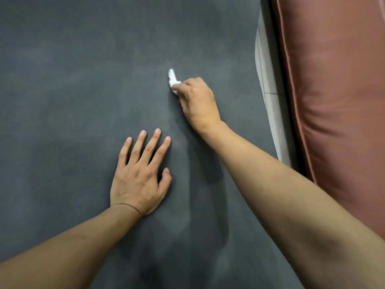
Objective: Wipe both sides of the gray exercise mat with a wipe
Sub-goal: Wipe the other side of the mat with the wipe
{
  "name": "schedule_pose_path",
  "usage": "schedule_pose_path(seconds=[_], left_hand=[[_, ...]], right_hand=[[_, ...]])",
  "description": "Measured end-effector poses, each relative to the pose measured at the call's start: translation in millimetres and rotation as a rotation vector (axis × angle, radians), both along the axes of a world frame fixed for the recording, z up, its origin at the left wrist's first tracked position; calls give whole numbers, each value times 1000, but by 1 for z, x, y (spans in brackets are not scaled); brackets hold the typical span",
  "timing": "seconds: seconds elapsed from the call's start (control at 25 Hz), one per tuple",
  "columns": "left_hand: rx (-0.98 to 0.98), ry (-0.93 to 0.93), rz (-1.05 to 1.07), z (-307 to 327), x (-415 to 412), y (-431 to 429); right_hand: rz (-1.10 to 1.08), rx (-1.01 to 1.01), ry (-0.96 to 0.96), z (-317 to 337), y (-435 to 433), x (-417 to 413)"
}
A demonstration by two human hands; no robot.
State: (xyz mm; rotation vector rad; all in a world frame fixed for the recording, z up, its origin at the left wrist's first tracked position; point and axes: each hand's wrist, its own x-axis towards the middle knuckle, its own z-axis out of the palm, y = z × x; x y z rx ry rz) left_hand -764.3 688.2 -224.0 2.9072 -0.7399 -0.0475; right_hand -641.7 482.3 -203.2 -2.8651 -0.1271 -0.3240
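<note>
The gray exercise mat (73,80) lies flat and fills most of the view, with paler smeared patches across its surface. My right hand (198,103) reaches forward over the mat's middle right and grips a small bunched white wipe (172,78), which sticks out past my fingers and touches the mat. My left hand (139,176) rests flat on the mat nearer to me, fingers straight and spread, holding nothing.
A strip of light tiled floor (268,97) runs along the mat's right edge. Beyond it stands a reddish-brown cushioned piece of furniture (337,90) filling the right side.
</note>
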Motion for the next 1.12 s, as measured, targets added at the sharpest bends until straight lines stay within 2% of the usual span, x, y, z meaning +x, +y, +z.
schedule_pose_path(seconds=[0.04,0.08,0.16,0.24,0.28,0.32,0.4,0.48,0.52,0.68,0.76,0.84,0.92,1.0,1.04,1.12], left_hand=[[-2,-6,0,0,0,0],[0,-15,-1,-1,-1,0],[-1,-29,0,-3,0,0],[-6,-25,-5,-5,0,1],[-10,-21,-5,-5,0,0],[-12,-20,-2,-5,0,0],[-9,-5,-4,-4,0,1],[-14,14,-5,-4,-1,2],[-15,13,-2,-4,-2,3],[-16,24,-12,-6,0,4],[2,45,-23,-7,1,4],[-10,113,-47,-7,4,6],[-45,210,-80,-1,11,12],[-43,287,-132,10,13,24],[-12,288,-141,15,6,33],[65,254,-143,19,-26,60]], right_hand=[[112,-64,-25,3,-9,7],[108,-122,-44,9,-31,20],[-190,-251,36,17,-84,43],[-552,-211,119,17,-113,46],[-634,-158,129,17,-102,40],[-610,-98,98,14,-78,32],[-384,15,13,7,-32,-1],[-123,-2,-32,-4,-40,-50],[-114,-26,-19,1,-63,-66],[-558,-81,27,9,-131,-105],[-565,47,5,10,-92,-115],[-367,157,-25,6,-15,-136],[-27,155,17,4,51,-177],[201,72,78,12,46,-202],[162,-10,36,14,20,-204],[-194,-102,66,20,-44,-216]])
